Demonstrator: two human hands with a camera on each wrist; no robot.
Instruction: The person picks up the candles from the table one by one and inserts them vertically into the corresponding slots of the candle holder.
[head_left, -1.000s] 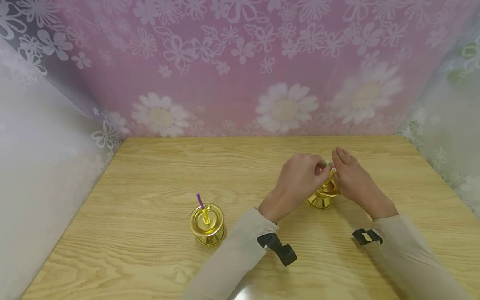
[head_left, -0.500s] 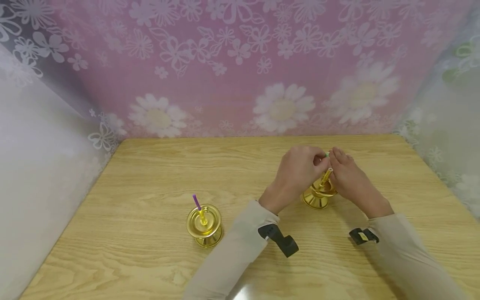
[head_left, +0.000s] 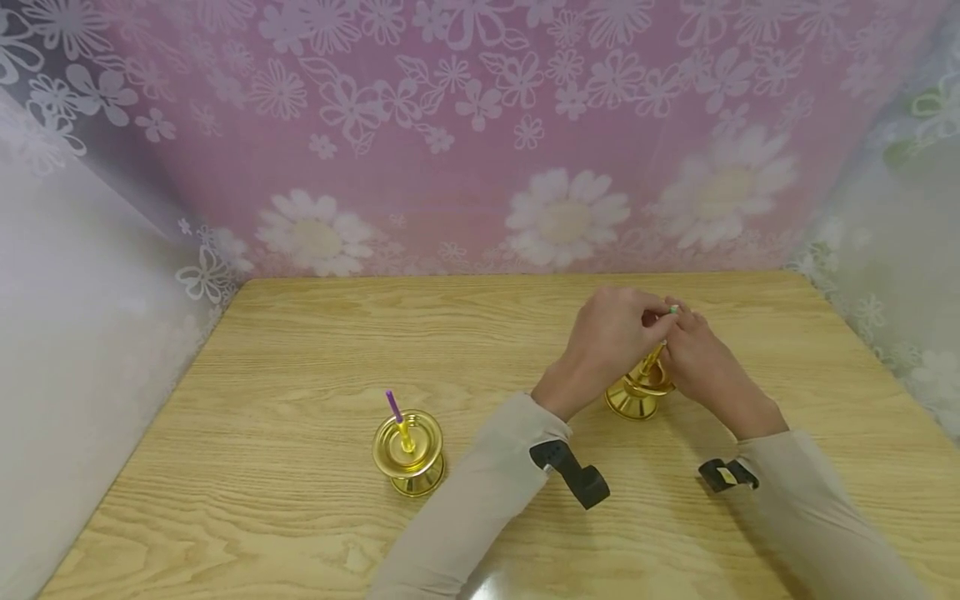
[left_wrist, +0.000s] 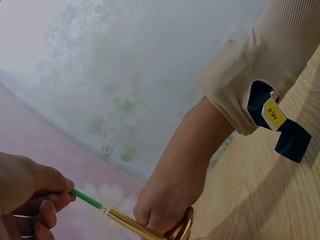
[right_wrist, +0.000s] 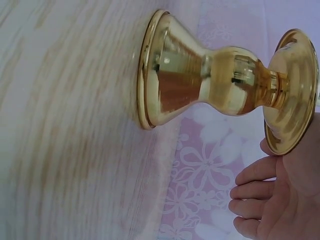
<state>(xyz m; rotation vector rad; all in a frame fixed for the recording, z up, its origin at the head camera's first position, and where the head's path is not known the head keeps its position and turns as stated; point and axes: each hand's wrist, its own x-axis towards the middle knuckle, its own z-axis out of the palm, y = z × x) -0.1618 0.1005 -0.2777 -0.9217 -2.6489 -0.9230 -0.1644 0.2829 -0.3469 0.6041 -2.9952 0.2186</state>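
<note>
My left hand [head_left: 613, 340] pinches a thin green candle [left_wrist: 88, 199] between thumb and fingertips. A small pale wick shows at the candle's lower end, just off the mouth of a slim gold tube [left_wrist: 134, 226]. That tube slants up from the dish of a gold candlestick [right_wrist: 230, 80], which stands upright on the table. My right hand [head_left: 703, 360] holds this candlestick at the dish rim, its other fingers loosely bent past the edge in the right wrist view. The thumb is partly hidden by the dish.
A second gold candlestick [head_left: 420, 481] stands to the left on the wooden table [head_left: 300, 350]. A purple candle [head_left: 393, 404] leans in its yellow tube. Flower-printed cloth walls [head_left: 450, 200] rise at the back and both sides.
My left hand has shifted right with the green candle and now sits closer to the right hand, above the tube. The right hand stays at the candlestick; the view has shifted slightly.
</note>
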